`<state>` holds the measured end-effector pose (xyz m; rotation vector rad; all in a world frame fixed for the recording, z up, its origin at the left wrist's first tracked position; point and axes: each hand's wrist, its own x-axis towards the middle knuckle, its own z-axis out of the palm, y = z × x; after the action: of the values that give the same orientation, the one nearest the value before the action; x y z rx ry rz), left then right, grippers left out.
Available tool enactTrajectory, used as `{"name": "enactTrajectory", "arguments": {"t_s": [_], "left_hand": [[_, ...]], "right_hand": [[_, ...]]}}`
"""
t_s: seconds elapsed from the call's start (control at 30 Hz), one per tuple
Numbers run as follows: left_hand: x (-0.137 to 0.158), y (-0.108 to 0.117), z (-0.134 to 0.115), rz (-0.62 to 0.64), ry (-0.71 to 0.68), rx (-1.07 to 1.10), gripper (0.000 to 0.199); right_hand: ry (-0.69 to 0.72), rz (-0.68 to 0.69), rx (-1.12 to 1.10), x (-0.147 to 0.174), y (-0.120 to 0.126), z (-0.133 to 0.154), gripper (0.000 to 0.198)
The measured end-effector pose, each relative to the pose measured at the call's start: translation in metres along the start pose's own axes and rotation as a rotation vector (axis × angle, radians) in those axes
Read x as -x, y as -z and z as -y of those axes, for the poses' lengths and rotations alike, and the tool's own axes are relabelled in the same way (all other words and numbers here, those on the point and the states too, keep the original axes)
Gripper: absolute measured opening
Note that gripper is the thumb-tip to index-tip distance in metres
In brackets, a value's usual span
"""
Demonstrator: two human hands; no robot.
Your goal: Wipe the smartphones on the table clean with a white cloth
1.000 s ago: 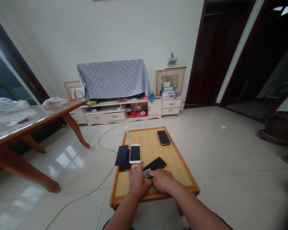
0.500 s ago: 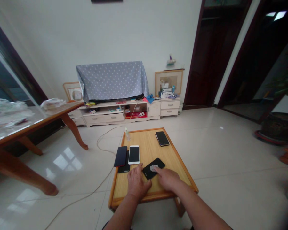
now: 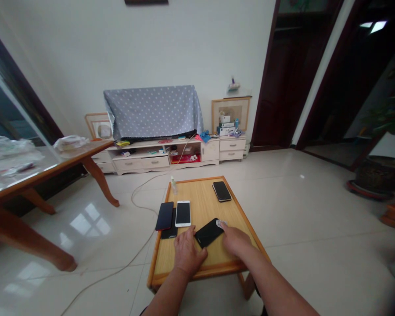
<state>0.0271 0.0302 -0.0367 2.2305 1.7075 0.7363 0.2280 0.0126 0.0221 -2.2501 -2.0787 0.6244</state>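
Note:
A black smartphone [image 3: 208, 233] lies at a slant, screen up, near the front of the small wooden table [image 3: 202, 206]. My left hand [image 3: 188, 251] holds its lower left end, with the thumb at one side and a finger at the other. At the phone's upper right end, my right hand [image 3: 235, 240] presses a small whitish wipe [image 3: 220, 224] with its fingertips; the other fingers are curled under. Left of these, a white phone [image 3: 183, 213] lies beside a dark blue phone [image 3: 165, 216], which partly covers another black phone [image 3: 171, 231].
Another dark phone [image 3: 221, 191] lies at the table's back right, and a small clear spray bottle [image 3: 174, 186] stands at the back left corner. A raised wooden rim edges the table. A cable [image 3: 131, 259] runs along the tiled floor, and a larger table [image 3: 49, 173] stands at left.
My right hand and the wipe have slid right and up, from the middle of the black smartphone to its far end. My left hand keeps its hold there.

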Motion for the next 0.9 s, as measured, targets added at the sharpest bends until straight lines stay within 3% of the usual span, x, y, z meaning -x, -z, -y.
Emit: {"name": "enactTrajectory", "arguments": {"t_s": [0.07, 0.17, 0.23, 0.4, 0.47, 0.63, 0.8, 0.9], "left_hand": [[0.0, -0.001, 0.0, 0.005, -0.003, -0.004, 0.08], [0.0, -0.002, 0.001, -0.005, 0.006, -0.014, 0.074], [0.0, -0.002, 0.001, -0.014, 0.004, -0.015, 0.073], [0.001, -0.001, 0.001, 0.001, -0.003, 0.002, 0.081], [0.0, -0.001, 0.0, 0.003, 0.002, 0.004, 0.08], [-0.001, -0.002, 0.001, -0.011, 0.001, 0.009, 0.071], [0.0, -0.004, 0.003, -0.007, -0.012, 0.007, 0.082], [0.0, -0.006, 0.005, -0.01, -0.015, 0.011, 0.082]], "right_hand": [[0.023, 0.009, -0.003, 0.004, -0.004, 0.005, 0.059], [0.21, 0.027, -0.027, 0.015, -0.016, 0.021, 0.055], [0.258, 0.031, -0.045, 0.017, -0.018, 0.022, 0.053], [0.011, -0.021, -0.04, -0.001, -0.002, 0.003, 0.06], [0.016, -0.027, -0.044, -0.001, -0.003, 0.006, 0.059], [0.221, 0.019, -0.068, 0.01, -0.019, 0.031, 0.052], [0.064, -0.026, -0.05, -0.004, -0.011, 0.023, 0.058], [0.097, -0.021, -0.051, -0.005, -0.013, 0.026, 0.058]]}}
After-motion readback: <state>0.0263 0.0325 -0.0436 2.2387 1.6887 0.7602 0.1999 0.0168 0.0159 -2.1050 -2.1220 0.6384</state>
